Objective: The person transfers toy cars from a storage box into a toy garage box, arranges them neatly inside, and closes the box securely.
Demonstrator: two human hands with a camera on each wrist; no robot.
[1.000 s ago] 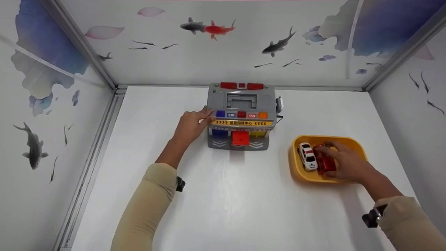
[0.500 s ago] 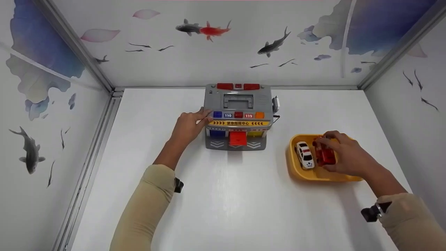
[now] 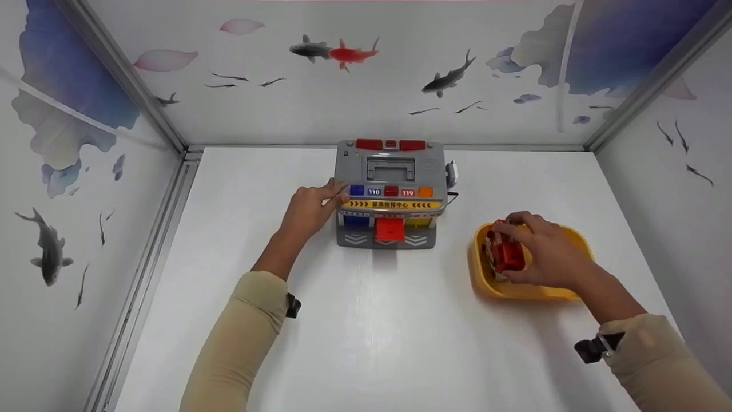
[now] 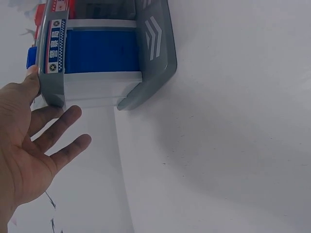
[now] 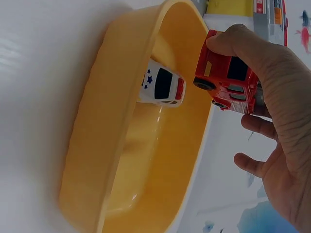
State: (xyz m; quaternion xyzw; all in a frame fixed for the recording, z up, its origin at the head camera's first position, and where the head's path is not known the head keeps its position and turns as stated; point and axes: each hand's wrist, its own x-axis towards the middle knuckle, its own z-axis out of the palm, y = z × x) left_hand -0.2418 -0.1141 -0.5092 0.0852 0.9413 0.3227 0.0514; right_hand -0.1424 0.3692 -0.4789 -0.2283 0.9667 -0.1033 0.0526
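Note:
A grey toy emergency station (image 3: 357, 166) with a red flap (image 3: 390, 230) sticking out of its front stands at the back of the table. My left hand (image 3: 310, 212) holds its left front roof corner between thumb and index finger; the other fingers spread away in the left wrist view. Over the yellow tub (image 3: 529, 293), my right hand (image 3: 546, 252) grips a red toy fire truck (image 5: 226, 73) by its ends, raised above the tub floor. Inside the tub lies a white toy police car (image 5: 163, 85), mostly hidden in the head view by the truck.
White table (image 3: 366, 332) lies in front of the station. Printed walls enclose the left, back and right sides. A white part (image 3: 452, 173) and a thin dark piece (image 3: 453, 197) jut from the station's right side.
My right hand has lifted the fire truck from the tub floor and carried it left, over the police car. My left hand stays on the station's corner.

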